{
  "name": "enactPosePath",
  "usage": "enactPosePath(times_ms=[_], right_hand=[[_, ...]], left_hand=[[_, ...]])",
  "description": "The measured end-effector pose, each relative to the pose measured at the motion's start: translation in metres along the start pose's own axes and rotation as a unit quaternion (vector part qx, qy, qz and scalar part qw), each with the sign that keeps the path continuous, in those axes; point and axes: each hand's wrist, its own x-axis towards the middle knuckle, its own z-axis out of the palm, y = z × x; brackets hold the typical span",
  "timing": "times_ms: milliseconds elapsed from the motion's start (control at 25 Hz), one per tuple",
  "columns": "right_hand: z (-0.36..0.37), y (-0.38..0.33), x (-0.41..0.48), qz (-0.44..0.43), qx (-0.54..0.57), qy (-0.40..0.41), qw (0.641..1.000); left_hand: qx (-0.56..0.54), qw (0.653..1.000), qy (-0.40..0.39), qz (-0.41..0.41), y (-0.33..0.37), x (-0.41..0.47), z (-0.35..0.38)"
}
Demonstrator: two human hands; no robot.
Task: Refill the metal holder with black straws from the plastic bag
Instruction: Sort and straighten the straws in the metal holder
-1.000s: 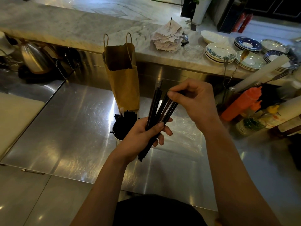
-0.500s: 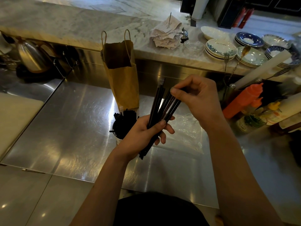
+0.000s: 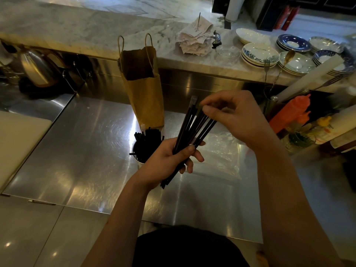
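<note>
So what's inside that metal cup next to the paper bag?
Black straws fill the metal holder, tips sticking up and a few leaning out. The left hand covers part of it, and its bottom is hidden.

Leaves the left forearm [image 3: 119,218] and right forearm [image 3: 285,189] bare from wrist to frame edge. Wears a black garment [image 3: 188,247], seen as a rounded dark shape low in view. Shows a short, trimmed thumbnail [image 3: 191,147] on the left hand [image 3: 165,160], up and left of the garment. Leaves the right hand [image 3: 237,116], up and right of the garment, bare as well.
</note>
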Motion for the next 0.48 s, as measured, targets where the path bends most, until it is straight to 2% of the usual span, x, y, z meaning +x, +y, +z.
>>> enactPosePath(times_ms=[160,400,480], right_hand=[[-0.003,-0.0034,-0.0013,0.009,-0.06,-0.059,0.996],[-0.0003,-0.001,-0.0024,0.032,-0.089,-0.065,0.993],[0.0019,-0.0006,-0.0032,0.034,-0.076,-0.033,0.996]], left_hand=[[0.002,1.0,-0.006,-0.002,-0.0005,-0.0017,0.0033],[0.012,1.0,-0.003,-0.009,-0.002,-0.0008,0.0055],[0.013,1.0,0.002,-0.008,-0.0023,0.0006,0.0058]])
